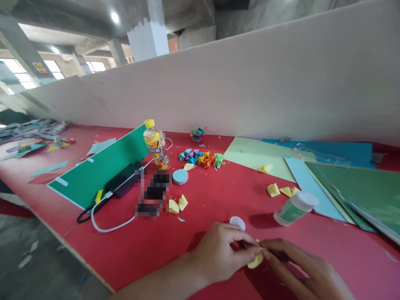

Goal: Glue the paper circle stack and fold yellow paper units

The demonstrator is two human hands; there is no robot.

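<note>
Fingers (250, 255) of both hands (218, 252) (312, 268) tight on yellow paper (256, 261), white disc (238, 222) and capped bottle (295, 209) just beyond.

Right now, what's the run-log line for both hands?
left hand: pinching yellow paper | right hand: pinching same paper | beyond left hand: white disc | beyond right hand: white-capped bottle

No lettering can be read on the yellow bottle label (154, 146) or pillar sign (40, 68).

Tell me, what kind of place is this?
It looks like a craft table in a big, perhaps unfinished hall: there are colourful folded papers, stacked coloured sheets and a partly painted pillar.
</note>
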